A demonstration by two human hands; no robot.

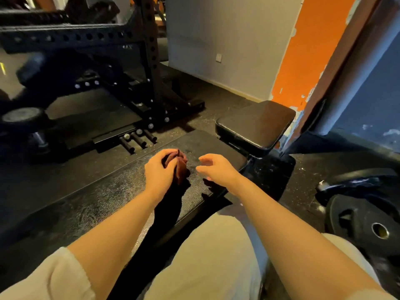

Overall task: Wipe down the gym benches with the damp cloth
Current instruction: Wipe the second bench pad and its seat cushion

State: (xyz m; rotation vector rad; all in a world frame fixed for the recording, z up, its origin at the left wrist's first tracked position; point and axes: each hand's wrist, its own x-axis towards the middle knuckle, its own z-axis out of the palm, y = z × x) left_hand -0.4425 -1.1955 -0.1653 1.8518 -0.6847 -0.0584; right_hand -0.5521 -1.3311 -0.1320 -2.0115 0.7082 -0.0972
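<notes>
Over the table | your left hand grips the bunched cloth | your right hand hangs loosely open, holding nothing

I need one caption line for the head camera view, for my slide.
Left hand grips a bunched dark-red cloth over the black bench pad; right hand hovers open beside it.
</notes>
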